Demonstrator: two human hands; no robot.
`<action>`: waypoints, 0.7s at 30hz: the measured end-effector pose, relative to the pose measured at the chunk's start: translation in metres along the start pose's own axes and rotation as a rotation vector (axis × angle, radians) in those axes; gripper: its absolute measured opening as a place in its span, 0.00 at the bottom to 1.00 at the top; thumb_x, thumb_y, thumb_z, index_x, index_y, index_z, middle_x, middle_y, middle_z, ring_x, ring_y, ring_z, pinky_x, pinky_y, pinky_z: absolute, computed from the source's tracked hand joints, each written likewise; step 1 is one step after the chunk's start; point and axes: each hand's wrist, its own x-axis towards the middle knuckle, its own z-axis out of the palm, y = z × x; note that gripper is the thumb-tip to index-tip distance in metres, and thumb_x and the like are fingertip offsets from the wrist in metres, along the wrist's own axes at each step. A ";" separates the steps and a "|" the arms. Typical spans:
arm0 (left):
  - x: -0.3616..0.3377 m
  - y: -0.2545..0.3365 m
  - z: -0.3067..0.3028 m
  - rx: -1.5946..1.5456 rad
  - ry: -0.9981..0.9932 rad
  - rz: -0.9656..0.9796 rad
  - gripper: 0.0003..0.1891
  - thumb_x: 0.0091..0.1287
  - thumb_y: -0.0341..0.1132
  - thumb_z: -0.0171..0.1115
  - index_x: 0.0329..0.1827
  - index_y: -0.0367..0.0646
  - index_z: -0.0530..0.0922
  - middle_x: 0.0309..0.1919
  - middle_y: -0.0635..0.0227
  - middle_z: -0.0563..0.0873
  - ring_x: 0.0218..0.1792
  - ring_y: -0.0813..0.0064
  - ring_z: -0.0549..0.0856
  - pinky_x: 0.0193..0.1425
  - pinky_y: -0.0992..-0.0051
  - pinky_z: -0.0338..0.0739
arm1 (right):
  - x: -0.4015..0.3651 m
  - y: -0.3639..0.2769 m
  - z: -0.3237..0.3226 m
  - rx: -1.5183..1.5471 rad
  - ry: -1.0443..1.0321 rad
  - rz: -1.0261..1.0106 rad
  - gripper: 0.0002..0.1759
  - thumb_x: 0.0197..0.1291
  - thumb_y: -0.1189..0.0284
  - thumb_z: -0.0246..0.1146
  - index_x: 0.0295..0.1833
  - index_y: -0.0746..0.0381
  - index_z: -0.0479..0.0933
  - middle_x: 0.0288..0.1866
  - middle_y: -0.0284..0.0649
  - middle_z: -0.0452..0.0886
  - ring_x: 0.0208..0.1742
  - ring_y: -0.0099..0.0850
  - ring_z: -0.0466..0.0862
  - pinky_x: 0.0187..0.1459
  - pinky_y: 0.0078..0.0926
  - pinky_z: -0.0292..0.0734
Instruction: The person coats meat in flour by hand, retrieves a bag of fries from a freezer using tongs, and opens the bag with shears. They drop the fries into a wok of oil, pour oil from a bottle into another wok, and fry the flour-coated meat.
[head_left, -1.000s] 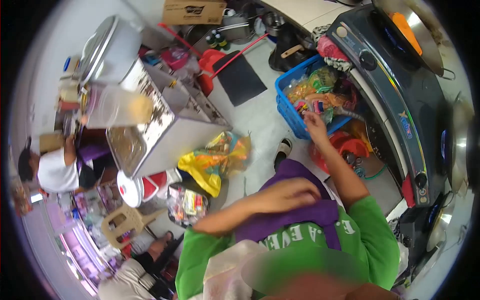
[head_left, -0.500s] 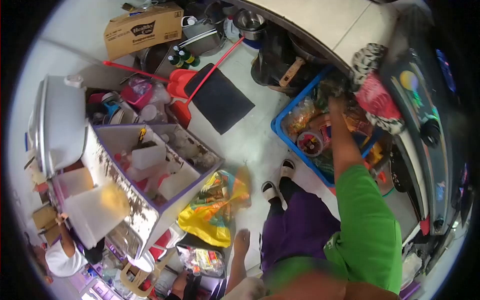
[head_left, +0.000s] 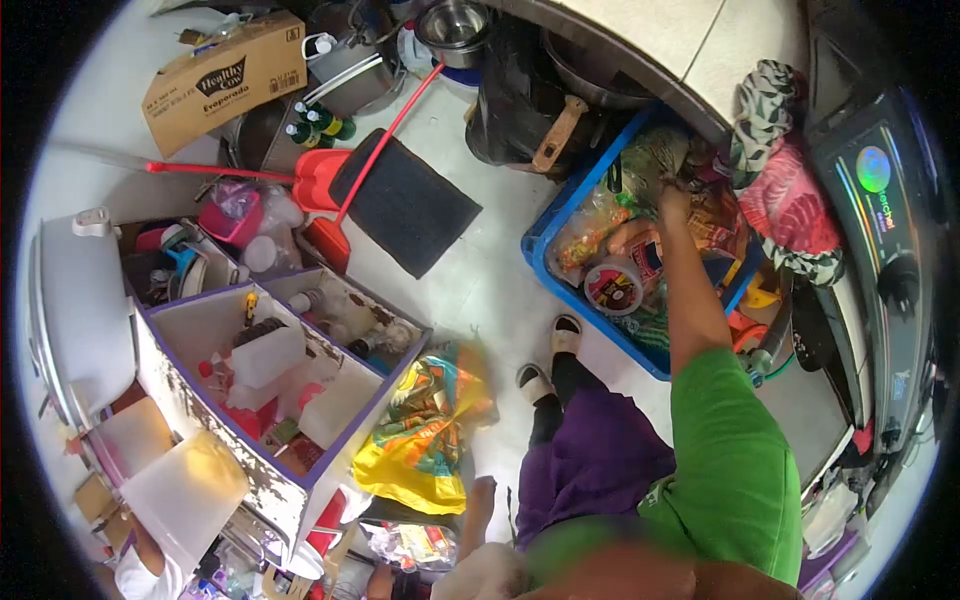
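My right hand point(head_left: 675, 200) reaches down into a blue plastic crate point(head_left: 540, 250). Its fingers are closed at the edge of a crumpled, see-through plastic bag point(head_left: 648, 158) with something greenish in it. Near that hand lie a round tub with a red label point(head_left: 613, 288), a clear bag of orange and green bits point(head_left: 590, 235) and reddish packets point(head_left: 712, 222). My left hand point(head_left: 482, 495) hangs low beside a yellow printed plastic bag point(head_left: 415, 470). Its fingers are not clear, and whether it touches that bag cannot be told.
A purple-edged, peeling divided box point(head_left: 225, 410) of containers stands left. Red dustpans point(head_left: 325, 240) lie by a black mat point(head_left: 410, 205). Pots point(head_left: 450, 35), a carton point(head_left: 225, 85) and green bottles point(head_left: 325, 125) stand behind. Another person's white sleeve point(head_left: 145, 575) shows lower left.
The view has shifted, bringing the crate's contents into clearer sight. My right hand stays in the crate, where the see-through bag now shows more plainly. My left hand appears slightly lower.
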 end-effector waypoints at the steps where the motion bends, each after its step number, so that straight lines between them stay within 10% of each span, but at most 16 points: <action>1: -0.001 0.064 -0.020 0.042 -0.019 -0.029 0.15 0.67 0.39 0.50 0.46 0.36 0.75 0.40 0.58 0.81 0.44 0.67 0.79 0.51 0.72 0.72 | -0.013 -0.017 0.000 -0.317 -0.020 -0.090 0.08 0.51 0.79 0.54 0.37 0.60 0.75 0.34 0.37 0.77 0.35 0.27 0.77 0.36 0.22 0.74; 7: 0.012 0.134 -0.038 -0.168 0.082 -0.013 0.13 0.65 0.36 0.53 0.45 0.35 0.75 0.36 0.66 0.79 0.38 0.75 0.77 0.47 0.76 0.71 | -0.059 -0.091 -0.018 -0.459 0.087 -0.095 0.13 0.50 0.76 0.56 0.43 0.61 0.77 0.39 0.39 0.80 0.40 0.33 0.80 0.43 0.26 0.74; 10: 0.019 0.076 -0.016 -0.237 0.038 -0.018 0.13 0.65 0.38 0.54 0.43 0.36 0.75 0.35 0.67 0.79 0.38 0.76 0.77 0.46 0.76 0.72 | -0.091 -0.185 -0.001 -0.504 0.029 0.003 0.20 0.53 0.71 0.59 0.53 0.63 0.74 0.49 0.43 0.80 0.49 0.35 0.79 0.49 0.26 0.72; 14: 0.013 0.019 -0.002 -0.029 -0.058 -0.167 0.15 0.66 0.43 0.52 0.42 0.38 0.77 0.32 0.66 0.81 0.36 0.76 0.79 0.44 0.75 0.72 | -0.103 -0.118 0.034 -0.255 -0.413 0.080 0.24 0.53 0.68 0.61 0.57 0.62 0.71 0.49 0.44 0.80 0.48 0.32 0.80 0.50 0.26 0.72; 21: 0.009 -0.015 -0.006 0.104 -0.075 -0.129 0.18 0.66 0.45 0.50 0.44 0.39 0.77 0.34 0.61 0.82 0.38 0.70 0.81 0.46 0.71 0.73 | -0.145 -0.096 0.063 -0.448 -0.487 0.026 0.29 0.49 0.67 0.65 0.56 0.70 0.69 0.47 0.47 0.80 0.50 0.38 0.80 0.50 0.31 0.73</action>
